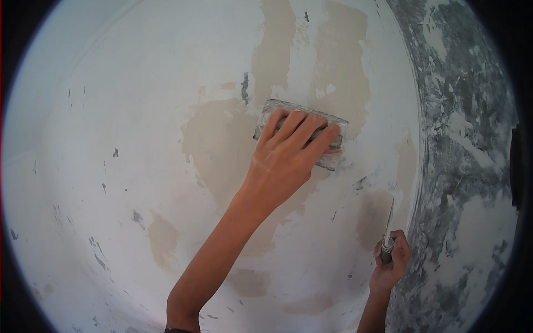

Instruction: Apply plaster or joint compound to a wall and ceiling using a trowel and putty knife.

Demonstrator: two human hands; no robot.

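Against a pale, patchy wall (139,127) in the head view, the left hand (286,158) is clamped on a flat rectangular plate (329,160), seemingly spread for even pressure; the right hand (393,265) grips a scraper (387,242), blade upward, probably leaving its edge free. The plate looks grey and smeared.

The plastered surface (139,66) was chalky white, blotched with beige patches (344,55) and scattered with dark grey flecks (244,89). The strip (444,183) at right was mottled charcoal, smeared with white. The flat rectangular tool (329,160) was grey with whitish streaks; the thin blade (390,219) was pale silver-grey, its handle (386,256) dark grey.
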